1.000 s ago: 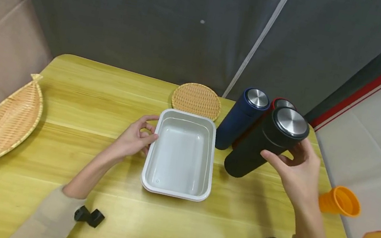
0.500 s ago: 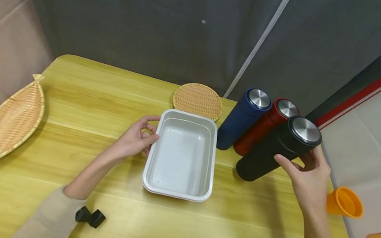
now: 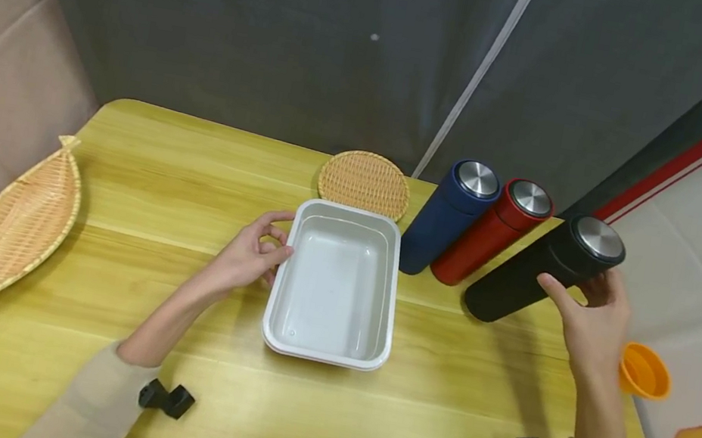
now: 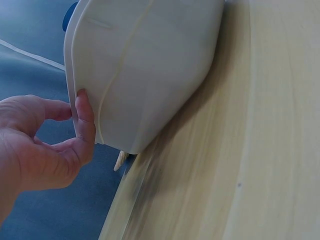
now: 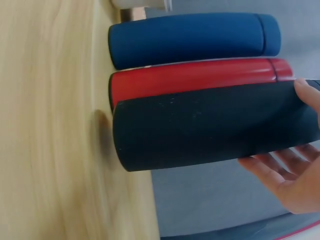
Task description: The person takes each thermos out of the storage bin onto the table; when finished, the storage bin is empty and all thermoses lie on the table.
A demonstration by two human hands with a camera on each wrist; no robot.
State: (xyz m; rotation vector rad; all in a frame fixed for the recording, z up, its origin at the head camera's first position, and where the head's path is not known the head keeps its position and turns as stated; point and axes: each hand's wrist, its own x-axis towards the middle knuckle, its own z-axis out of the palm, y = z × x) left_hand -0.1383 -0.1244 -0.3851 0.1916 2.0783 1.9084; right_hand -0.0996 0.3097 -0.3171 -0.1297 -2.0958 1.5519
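In the head view my left hand (image 3: 251, 253) pinches the left rim of a light grey plastic basin (image 3: 336, 286) standing on the table. The left wrist view shows thumb and finger on either side of the rim (image 4: 72, 75). On the right, my right hand (image 3: 598, 319) grips a black thermos (image 3: 538, 275) with a steel-topped lid. Its base is close to the tabletop; whether it touches I cannot tell. Left of it stand a red thermos (image 3: 489, 237) and a blue thermos (image 3: 443, 222). In the right wrist view the black thermos (image 5: 210, 127) partly covers the red one.
A round woven mat (image 3: 365, 183) lies behind the basin. At the far left is a leaf-shaped woven basket (image 3: 11, 234). An orange cup (image 3: 645, 371) stands by the right edge of the wooden table (image 3: 318, 428). A dark curtain (image 3: 249, 34) hangs behind.
My right hand has moved the black thermos to the right, away from the blue one, uncovering the red thermos. My left hand and the basin stay in place.
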